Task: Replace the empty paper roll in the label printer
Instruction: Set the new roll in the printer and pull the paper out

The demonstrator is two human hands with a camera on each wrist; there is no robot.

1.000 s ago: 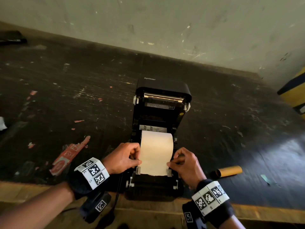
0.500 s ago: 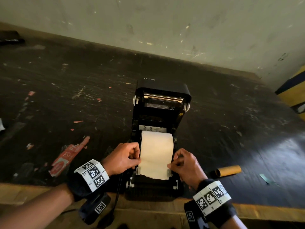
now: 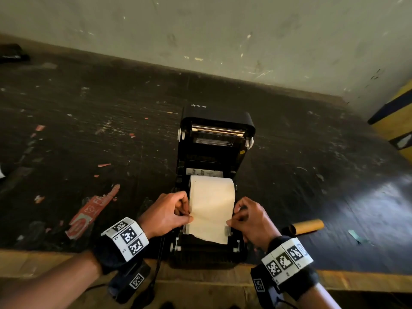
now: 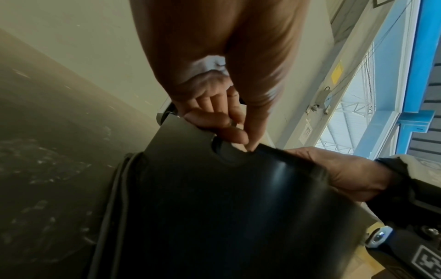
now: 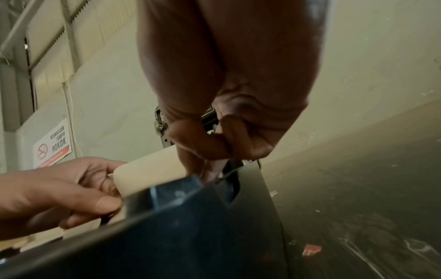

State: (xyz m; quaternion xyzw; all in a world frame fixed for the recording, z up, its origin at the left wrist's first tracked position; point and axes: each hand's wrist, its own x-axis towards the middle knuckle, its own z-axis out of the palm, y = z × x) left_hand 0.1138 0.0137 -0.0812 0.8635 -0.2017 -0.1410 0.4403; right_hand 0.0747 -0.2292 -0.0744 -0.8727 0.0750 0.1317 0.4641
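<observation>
Behind printer (image 3: 214,197): raised lid (image 3: 217,130) stands upright, blocking reach from the wall (image 3: 223,30) side.
Paper bay: filled by roll (image 3: 211,197); left hand (image 3: 166,214) and right hand (image 3: 252,219) close both its sides.
Left of printer: open surface (image 3: 89,130), only flat scraps and a red label (image 3: 89,214).
Right of printer: cardboard core (image 3: 303,226) lies near; open beyond it.
Far right: yellow box (image 3: 396,121) at the edge.

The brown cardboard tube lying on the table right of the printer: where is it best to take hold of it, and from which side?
Probably at mid-length, from above. The cardboard tube lies flat on the table, long axis roughly left to right, clear of the printer, so fingers can close across its round body. The right hand is nearer.
</observation>
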